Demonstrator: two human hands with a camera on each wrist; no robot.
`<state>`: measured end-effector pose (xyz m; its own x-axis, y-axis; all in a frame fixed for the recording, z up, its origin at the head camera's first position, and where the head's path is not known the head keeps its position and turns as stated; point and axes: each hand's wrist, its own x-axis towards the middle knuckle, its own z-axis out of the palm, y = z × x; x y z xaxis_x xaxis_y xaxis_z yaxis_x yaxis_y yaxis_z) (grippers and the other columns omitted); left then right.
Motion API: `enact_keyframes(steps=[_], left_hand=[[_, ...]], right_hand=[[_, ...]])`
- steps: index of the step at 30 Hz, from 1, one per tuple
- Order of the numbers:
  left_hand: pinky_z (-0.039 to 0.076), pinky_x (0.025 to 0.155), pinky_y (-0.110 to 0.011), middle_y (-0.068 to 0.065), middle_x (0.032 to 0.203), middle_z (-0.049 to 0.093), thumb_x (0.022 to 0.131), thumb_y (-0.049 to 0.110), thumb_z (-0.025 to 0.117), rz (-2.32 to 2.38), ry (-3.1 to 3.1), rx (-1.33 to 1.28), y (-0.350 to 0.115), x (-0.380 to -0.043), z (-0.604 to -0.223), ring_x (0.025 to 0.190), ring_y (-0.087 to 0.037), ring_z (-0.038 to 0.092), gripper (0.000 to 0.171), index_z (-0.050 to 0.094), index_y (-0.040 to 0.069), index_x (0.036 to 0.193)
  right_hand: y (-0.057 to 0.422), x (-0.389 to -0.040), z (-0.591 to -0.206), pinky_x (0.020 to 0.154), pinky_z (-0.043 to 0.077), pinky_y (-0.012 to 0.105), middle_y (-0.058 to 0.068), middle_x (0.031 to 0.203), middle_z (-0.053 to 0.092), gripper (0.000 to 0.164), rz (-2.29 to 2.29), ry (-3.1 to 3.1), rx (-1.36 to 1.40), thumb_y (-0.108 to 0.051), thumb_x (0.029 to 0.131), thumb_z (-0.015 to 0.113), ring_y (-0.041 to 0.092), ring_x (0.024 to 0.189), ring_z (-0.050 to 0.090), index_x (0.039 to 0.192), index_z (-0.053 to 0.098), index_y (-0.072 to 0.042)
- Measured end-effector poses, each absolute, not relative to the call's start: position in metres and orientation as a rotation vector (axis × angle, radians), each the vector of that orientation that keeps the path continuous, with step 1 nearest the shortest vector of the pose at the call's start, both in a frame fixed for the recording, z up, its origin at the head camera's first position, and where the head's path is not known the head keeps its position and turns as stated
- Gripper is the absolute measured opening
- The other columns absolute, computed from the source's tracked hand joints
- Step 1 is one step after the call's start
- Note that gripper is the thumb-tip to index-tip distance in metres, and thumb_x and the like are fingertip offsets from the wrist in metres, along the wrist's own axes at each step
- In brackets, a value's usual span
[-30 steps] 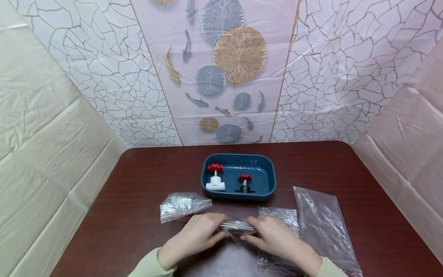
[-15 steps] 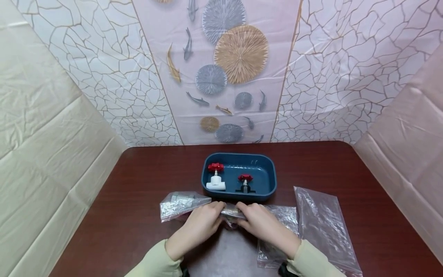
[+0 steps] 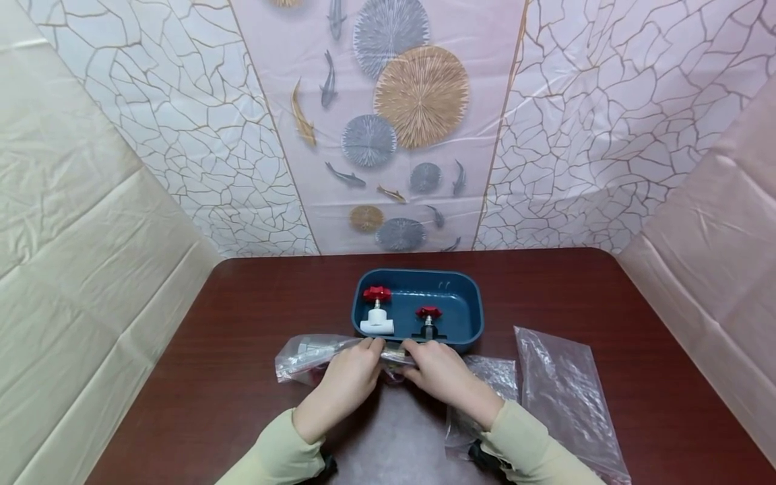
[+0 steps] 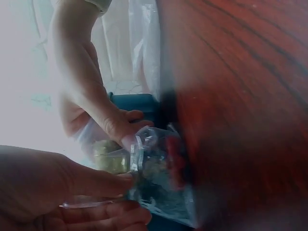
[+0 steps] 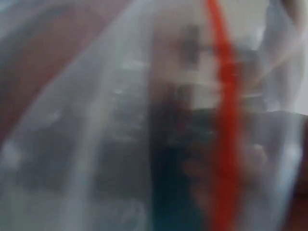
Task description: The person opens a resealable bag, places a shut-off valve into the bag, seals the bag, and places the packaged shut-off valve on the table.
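Pinching fingers [image 3: 376, 347] on clear bag [image 3: 395, 357]; little room before the blue tray [image 3: 459, 306]

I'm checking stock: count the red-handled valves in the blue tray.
2 in the tray: a white one at the left, a black one near the middle. None looks hidden. The clear bag between left hand and right hand isn't counted; its contents are unclear.

The left hand [image 3: 350, 377] and right hand [image 3: 441, 372], with a clear bag [image 3: 395, 356] in their grip, now sit farther forward, near the blue tray [image 3: 457, 313]. The bag at left [image 3: 305, 353] lies slightly farther left.
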<state>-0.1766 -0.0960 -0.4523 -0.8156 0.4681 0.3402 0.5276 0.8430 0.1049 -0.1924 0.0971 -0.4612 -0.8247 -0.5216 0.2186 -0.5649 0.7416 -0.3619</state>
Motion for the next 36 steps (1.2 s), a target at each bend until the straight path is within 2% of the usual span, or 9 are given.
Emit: enact_keyframes(steps=[4,10,16,19,22,24,30,36], left_hand=[[0.051,0.053,-0.037,-0.008,0.092,0.064,0.085,0.008,0.076,-0.272,-2.727,-0.777,-0.093,-0.171,-0.439,0.069,-0.024,0.066,0.021,0.061,0.005,0.100],[0.054,0.057,-0.038,-0.012,0.103,0.062,0.085,0.013,0.080,-0.300,-2.661,-0.831,-0.088,-0.162,-0.407,0.077,-0.025,0.066,0.037,0.063,0.003,0.117],[0.056,0.061,-0.036,-0.014,0.114,0.062,0.087,0.015,0.079,-0.320,-2.624,-0.803,-0.078,-0.160,-0.396,0.090,-0.026,0.063,0.035,0.068,0.003,0.117],[0.056,0.070,-0.036,-0.011,0.115,0.062,0.087,0.019,0.079,-0.289,-2.562,-0.865,-0.066,-0.158,-0.398,0.095,-0.025,0.061,0.033,0.069,0.006,0.116],[0.054,0.079,-0.036,-0.006,0.112,0.063,0.088,0.023,0.078,-0.236,-2.483,-0.974,-0.048,-0.157,-0.402,0.098,-0.022,0.060,0.031,0.069,0.011,0.115],[0.053,0.080,-0.034,-0.003,0.110,0.063,0.088,0.024,0.077,-0.226,-2.458,-1.047,-0.037,-0.156,-0.405,0.098,-0.020,0.060,0.029,0.069,0.013,0.114],[0.053,0.068,-0.027,0.002,0.101,0.062,0.090,0.023,0.075,-0.224,-2.463,-1.222,-0.013,-0.152,-0.416,0.087,-0.015,0.059,0.022,0.069,0.014,0.109],[0.048,0.058,-0.021,0.006,0.093,0.061,0.087,0.024,0.076,-0.156,-2.510,-1.407,-0.002,-0.144,-0.430,0.079,-0.010,0.058,0.018,0.068,0.017,0.102]], right_hand=[[0.102,-0.188,-0.450,0.063,0.053,0.036,0.003,0.089,0.072,0.029,0.671,-2.879,0.841,-0.024,0.087,0.080,0.018,0.074,0.068,0.110,0.069,-0.011],[0.114,-0.180,-0.424,0.069,0.056,0.039,0.007,0.105,0.074,0.033,0.710,-2.850,0.746,-0.023,0.088,0.079,0.021,0.083,0.071,0.117,0.070,-0.010],[0.133,-0.174,-0.409,0.074,0.056,0.039,0.007,0.114,0.072,0.034,0.685,-2.878,0.672,-0.020,0.089,0.078,0.021,0.092,0.070,0.121,0.070,-0.009],[0.153,-0.170,-0.408,0.077,0.057,0.042,0.008,0.116,0.072,0.033,0.687,-2.870,0.633,-0.018,0.089,0.078,0.024,0.096,0.071,0.120,0.070,-0.008],[0.177,-0.165,-0.408,0.074,0.057,0.041,0.009,0.112,0.073,0.031,0.695,-2.869,0.579,-0.015,0.089,0.077,0.024,0.090,0.071,0.118,0.070,-0.006],[0.194,-0.160,-0.409,0.072,0.057,0.041,0.010,0.109,0.073,0.030,0.686,-2.874,0.535,-0.014,0.088,0.078,0.024,0.087,0.071,0.116,0.071,-0.005],[0.230,-0.142,-0.413,0.063,0.054,0.038,0.009,0.099,0.073,0.030,0.630,-2.893,0.449,-0.008,0.084,0.080,0.022,0.079,0.069,0.112,0.072,-0.004],[0.239,-0.119,-0.430,0.071,0.057,0.040,0.005,0.097,0.074,0.028,0.569,-2.806,0.639,-0.008,0.079,0.083,0.021,0.081,0.071,0.105,0.073,-0.007]])
